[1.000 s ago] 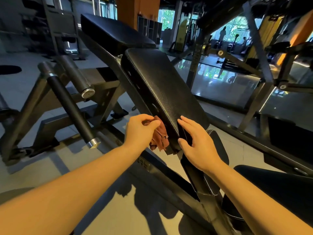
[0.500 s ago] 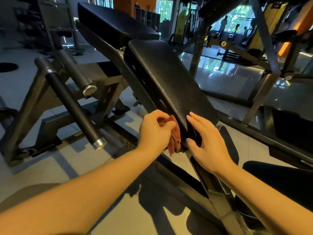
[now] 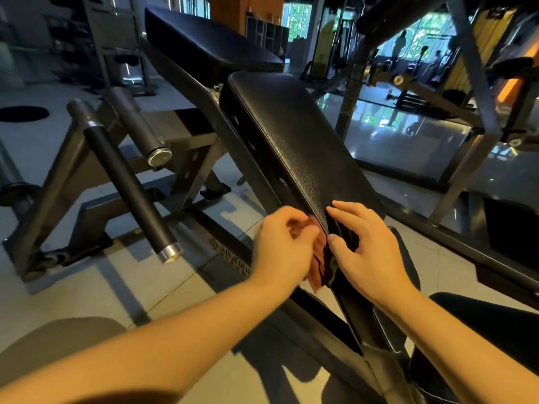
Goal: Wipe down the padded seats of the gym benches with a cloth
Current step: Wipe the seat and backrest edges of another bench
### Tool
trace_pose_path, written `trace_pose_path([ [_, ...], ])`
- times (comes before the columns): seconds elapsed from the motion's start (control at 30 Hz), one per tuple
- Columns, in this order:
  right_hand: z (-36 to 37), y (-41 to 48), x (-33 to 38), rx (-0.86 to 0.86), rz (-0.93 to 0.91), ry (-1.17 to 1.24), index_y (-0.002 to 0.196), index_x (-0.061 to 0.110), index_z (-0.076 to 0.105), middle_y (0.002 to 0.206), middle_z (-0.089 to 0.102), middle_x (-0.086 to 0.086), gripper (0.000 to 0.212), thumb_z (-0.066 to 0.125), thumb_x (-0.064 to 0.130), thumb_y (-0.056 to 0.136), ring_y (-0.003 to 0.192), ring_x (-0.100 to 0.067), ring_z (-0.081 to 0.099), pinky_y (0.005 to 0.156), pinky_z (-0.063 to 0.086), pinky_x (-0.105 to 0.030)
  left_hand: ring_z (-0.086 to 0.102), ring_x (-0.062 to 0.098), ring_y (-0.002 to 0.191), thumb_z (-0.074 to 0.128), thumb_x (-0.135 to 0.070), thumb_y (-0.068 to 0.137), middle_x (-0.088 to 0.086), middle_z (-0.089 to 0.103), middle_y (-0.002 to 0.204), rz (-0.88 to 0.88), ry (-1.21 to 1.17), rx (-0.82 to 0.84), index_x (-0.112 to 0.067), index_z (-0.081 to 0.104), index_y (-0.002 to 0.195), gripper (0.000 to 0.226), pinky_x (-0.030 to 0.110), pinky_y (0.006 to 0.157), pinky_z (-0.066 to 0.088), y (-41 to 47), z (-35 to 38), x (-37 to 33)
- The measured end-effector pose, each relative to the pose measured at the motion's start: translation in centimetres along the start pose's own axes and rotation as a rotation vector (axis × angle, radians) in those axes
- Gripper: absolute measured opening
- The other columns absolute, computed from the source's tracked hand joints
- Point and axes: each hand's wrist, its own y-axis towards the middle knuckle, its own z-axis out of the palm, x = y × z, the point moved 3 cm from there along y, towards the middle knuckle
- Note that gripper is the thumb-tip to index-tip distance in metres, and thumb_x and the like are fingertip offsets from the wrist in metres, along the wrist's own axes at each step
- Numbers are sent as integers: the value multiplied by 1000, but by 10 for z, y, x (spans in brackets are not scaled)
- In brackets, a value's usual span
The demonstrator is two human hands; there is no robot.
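Item one, we log the left hand (image 3: 283, 246): fingers curled tight on the cloth (image 3: 318, 259), thumb across the bunch, set against the lower left edge of the pad (image 3: 297, 141). The hand is blurred, so we tell no finer detail

Item two, the cloth: reddish brown and crumpled, caught between the left hand and the pad's low end, with a loose tail hanging below the pad's corner

Item three, the right hand (image 3: 372, 252): holds nothing. Its fingers are spread and loosely bent, the index tip on the pad's lower edge and the thumb tip at the corner beneath, just beside the cloth

Item four, the pad: black, grained and long, sloping up and away from us, its low end at both hands

Item five, the upper pad (image 3: 210, 39): black, beyond the pad's high end and lying flatter

Item six, the frame (image 3: 217, 126): a dark steel rail running under the pad's left side

Item seven, two pieces left of the pad: a long bar (image 3: 128, 176) with a black sleeve and a bright end cap, and a grey short bar (image 3: 137, 126) beyond it with a round cap

Item eight, the seat (image 3: 490, 330): dark, low and right of the pad, partly behind the right forearm

Item nine, the floor (image 3: 87, 272): pale tiles below the pad, crossed by our shadows

Item ten, we note dim gym machines beyond the pad's right side
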Motion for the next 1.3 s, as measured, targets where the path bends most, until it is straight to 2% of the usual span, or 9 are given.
trace_pose_path([
  [0.1, 1, 0, 0, 15, 8, 6, 142, 27, 58, 146, 51, 16, 50, 67, 25, 93, 137, -1, 40, 107, 28, -23, 68, 0, 79, 77, -18, 85, -13, 71, 78, 57, 63, -5, -29, 71, 86, 12, 17, 74, 54, 13, -5, -5],
  [0.3, 0, 5, -2, 23, 26, 43, 139, 29, 61, 140, 53, 19, 42, 62, 23, 97, 130, 2, 41, 105, 35, -22, 63, -1, 85, 73, -19, 91, -13, 66, 89, 14, 0, -298, -22, 72, 99, 9, 15, 78, 51, 67, -42, -19],
  [0.4, -6, 19, -1, -16, 3, 87, 132, 26, 66, 130, 56, 21, 35, 59, 20, 98, 122, 2, 47, 105, 44, -28, 66, 0, 78, 74, -15, 88, -10, 69, 81, -27, -62, -205, -24, 70, 92, 10, 16, 71, 49, 36, -17, -6],
  [0.53, 7, 30, 2, -14, -17, 94, 148, 28, 51, 155, 43, 13, 46, 53, 20, 102, 144, -5, 35, 116, 27, -28, 66, -3, 79, 76, -17, 87, -10, 70, 81, -11, 21, -15, -26, 71, 90, 10, 7, 69, 48, 10, -1, -1],
  [0.73, 17, 28, -4, -16, -62, 114, 150, 31, 46, 159, 39, 13, 45, 48, 25, 105, 148, -5, 30, 120, 24, -31, 62, -5, 83, 72, -19, 91, -11, 66, 92, -17, 15, -356, -19, 72, 104, 13, 10, 70, 48, 93, -62, -26],
  [0.87, 22, 27, -7, -64, -84, 130, 150, 32, 47, 159, 39, 14, 47, 39, 38, 103, 148, -5, 30, 119, 24, -29, 65, -6, 71, 70, -6, 91, -13, 69, 74, -21, -88, -104, -10, 66, 100, 11, 9, 61, 46, 29, -20, -19],
  [0.97, 24, 26, -8, -79, -59, 136, 149, 34, 47, 158, 39, 15, 49, 37, 40, 102, 149, -6, 30, 119, 27, -33, 68, -1, 77, 75, -8, 87, -9, 71, 78, -25, -31, 58, -19, 68, 90, 14, 11, 69, 49, -4, 2, -11],
  [1.17, 25, 30, -11, -107, -88, 132, 147, 32, 51, 155, 43, 14, 42, 46, 31, 105, 145, -4, 33, 117, 26, -29, 64, -1, 87, 74, -15, 90, -7, 67, 96, -2, -28, -315, -20, 70, 101, 13, 17, 78, 51, 97, -63, -29],
  [1.3, 26, 33, -10, -180, -128, 164, 142, 27, 58, 149, 51, 9, 44, 45, 33, 100, 140, -2, 38, 114, 29, -29, 66, -1, 78, 73, -9, 88, -6, 68, 84, 10, -55, -167, -17, 68, 95, 11, 12, 69, 48, 53, -33, -12],
])
